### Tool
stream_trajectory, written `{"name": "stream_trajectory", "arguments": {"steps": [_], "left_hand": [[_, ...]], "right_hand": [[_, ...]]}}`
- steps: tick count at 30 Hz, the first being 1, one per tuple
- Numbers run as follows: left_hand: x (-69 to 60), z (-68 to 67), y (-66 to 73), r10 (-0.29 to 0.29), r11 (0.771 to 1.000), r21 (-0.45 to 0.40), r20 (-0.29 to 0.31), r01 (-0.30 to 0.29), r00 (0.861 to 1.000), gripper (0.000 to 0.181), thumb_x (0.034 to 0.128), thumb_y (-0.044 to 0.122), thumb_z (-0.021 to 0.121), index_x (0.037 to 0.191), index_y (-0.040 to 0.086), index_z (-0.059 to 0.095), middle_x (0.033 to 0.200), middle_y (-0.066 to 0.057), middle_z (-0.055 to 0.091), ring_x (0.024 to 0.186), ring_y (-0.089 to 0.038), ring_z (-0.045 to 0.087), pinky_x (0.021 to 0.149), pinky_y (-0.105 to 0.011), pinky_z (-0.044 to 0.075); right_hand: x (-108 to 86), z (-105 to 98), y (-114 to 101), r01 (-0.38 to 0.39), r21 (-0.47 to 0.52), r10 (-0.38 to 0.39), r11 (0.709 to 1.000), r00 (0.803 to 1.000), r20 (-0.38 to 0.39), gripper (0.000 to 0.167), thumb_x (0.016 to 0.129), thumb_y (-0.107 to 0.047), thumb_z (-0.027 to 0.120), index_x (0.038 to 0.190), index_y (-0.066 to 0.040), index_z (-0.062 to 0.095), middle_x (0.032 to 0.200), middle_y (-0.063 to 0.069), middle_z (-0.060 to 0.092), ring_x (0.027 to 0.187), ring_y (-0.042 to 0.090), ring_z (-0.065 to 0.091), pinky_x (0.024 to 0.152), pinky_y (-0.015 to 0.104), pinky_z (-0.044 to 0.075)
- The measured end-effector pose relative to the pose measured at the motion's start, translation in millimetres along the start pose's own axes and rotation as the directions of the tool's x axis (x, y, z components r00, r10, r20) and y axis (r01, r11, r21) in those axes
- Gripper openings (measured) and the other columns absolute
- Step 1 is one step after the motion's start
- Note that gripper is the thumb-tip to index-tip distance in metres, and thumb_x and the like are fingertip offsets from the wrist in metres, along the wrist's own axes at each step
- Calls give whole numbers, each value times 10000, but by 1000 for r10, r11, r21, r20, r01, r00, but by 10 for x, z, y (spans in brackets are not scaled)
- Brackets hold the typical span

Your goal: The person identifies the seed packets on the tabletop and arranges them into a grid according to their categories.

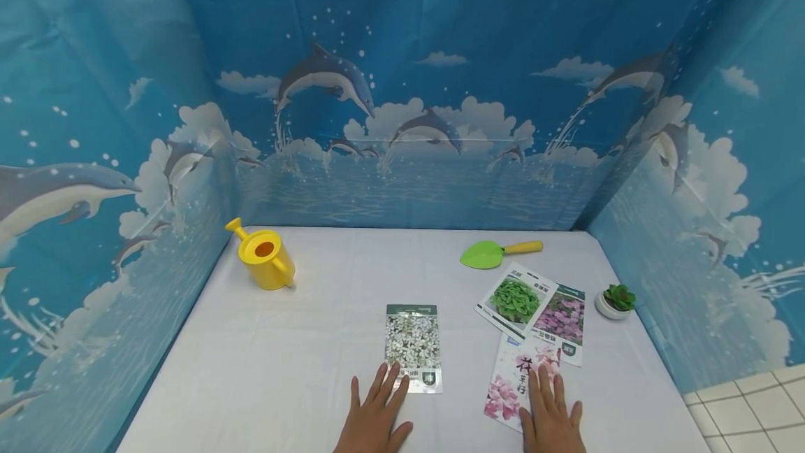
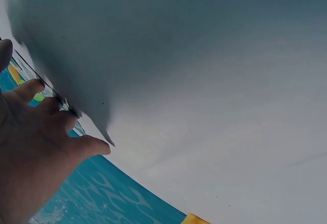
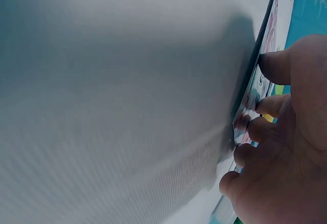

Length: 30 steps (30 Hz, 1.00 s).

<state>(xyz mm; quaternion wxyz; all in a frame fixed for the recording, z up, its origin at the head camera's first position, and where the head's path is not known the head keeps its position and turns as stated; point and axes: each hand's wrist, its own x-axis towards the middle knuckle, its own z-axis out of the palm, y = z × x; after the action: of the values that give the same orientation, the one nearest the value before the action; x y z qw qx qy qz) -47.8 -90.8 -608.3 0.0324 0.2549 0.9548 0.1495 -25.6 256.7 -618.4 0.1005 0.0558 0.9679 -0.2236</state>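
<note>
On a white-covered worktop (image 1: 264, 369), a yellow watering can (image 1: 272, 265) is seen at far left. The left hand (image 1: 375, 412), fingers straight and spread, nothing gripped, is laid over the lower left of a rectangular white-flowered packet (image 1: 411, 341). Beyond a green-leaf packet (image 1: 516, 300), a green-bladed, yellow-handled trowel (image 1: 501, 254) is placed. A pink-flowered white packet (image 1: 514, 379) is partly covered by the right hand (image 1: 550, 416), fingers extended, nothing grasped. A purple-flowered packet (image 1: 562, 320) is overlapped by the green-leaf packet; a green succulent in a round white pot (image 1: 615, 301) is set rightmost.

The lower-centre packet (image 1: 411, 341) is white-flowered, the lower-right packet (image 1: 511, 384) pink-flowered; the curtain (image 1: 402, 194) is blue with a dolphin pattern.
</note>
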Motion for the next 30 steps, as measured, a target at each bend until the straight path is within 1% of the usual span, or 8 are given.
{"name": "stream_trajectory", "arguments": {"steps": [4, 5, 9, 16, 18, 25, 30], "left_hand": [[-27, -16, -12, -19, 1000, 10, 9, 19, 1000, 699, 1054, 564, 595, 1635, 189, 496, 1735, -80, 383, 1596, -335, 350, 1125, -813, 343], [-31, -14, -18, -20, 1000, 10, 6, 20, 1000, 695, 1056, 567, 589, 1632, 190, 499, 1734, -78, 386, 1595, -334, 353, 1123, -814, 345], [-52, 7, -42, -22, 1000, -4, -9, 22, 1000, 684, 1060, 571, 577, 1623, 188, 513, 1731, -73, 393, 1591, -331, 362, 1116, -821, 345], [-81, 84, -98, -16, 1000, -8, -78, 15, 997, 657, 1062, 568, 575, 1593, 181, 554, 1707, -77, 433, 1568, -332, 396, 1081, -839, 364], [-93, 89, -109, -14, 1000, -11, -88, 13, 996, 654, 1066, 571, 567, 1588, 177, 559, 1705, -76, 437, 1564, -336, 402, 1074, -842, 367], [-132, 70, -128, -44, 999, 8, -49, 45, 998, 651, 1061, 577, 571, 1591, 199, 560, 1715, -41, 425, 1572, -316, 396, 1089, -824, 377], [-156, 62, -128, -61, 998, 18, -45, 62, 997, 651, 1052, 575, 588, 1588, 205, 566, 1714, -36, 427, 1572, -312, 397, 1095, -818, 377]], "right_hand": [[-4, 33, -42, 20, 10, -20, 1000, 1000, -4, 766, 1076, -251, 611, 1653, 97, 248, 1738, 325, 154, 1597, 587, 46, 1142, 867, -85], [-6, 43, -49, 24, 13, -24, 1000, 1000, -3, 760, 1082, -260, 605, 1655, 92, 251, 1743, 316, 147, 1603, 577, 27, 1143, 865, -90], [-2, 64, -122, 33, 13, -33, 999, 999, 0, 753, 1073, -244, 618, 1656, 82, 268, 1745, 308, 164, 1609, 566, 35, 1152, 861, -81], [24, 120, -266, 68, 11, -68, 998, 998, -9, 757, 1057, -227, 647, 1657, 67, 292, 1740, 305, 199, 1611, 556, 74, 1169, 853, -39], [28, 135, -306, 74, 6, -74, 997, 997, -9, 764, 1054, -222, 657, 1659, 65, 290, 1738, 305, 202, 1614, 550, 75, 1176, 845, -28], [52, 162, -472, 120, -17, -121, 993, 993, -11, 739, 1054, -208, 666, 1652, 59, 324, 1739, 288, 231, 1610, 544, 120, 1200, 825, 19], [94, 185, -555, 168, -35, -169, 985, 985, -35, 727, 1048, -204, 678, 1648, 48, 351, 1736, 279, 257, 1592, 562, 180, 1197, 829, 74]]}}
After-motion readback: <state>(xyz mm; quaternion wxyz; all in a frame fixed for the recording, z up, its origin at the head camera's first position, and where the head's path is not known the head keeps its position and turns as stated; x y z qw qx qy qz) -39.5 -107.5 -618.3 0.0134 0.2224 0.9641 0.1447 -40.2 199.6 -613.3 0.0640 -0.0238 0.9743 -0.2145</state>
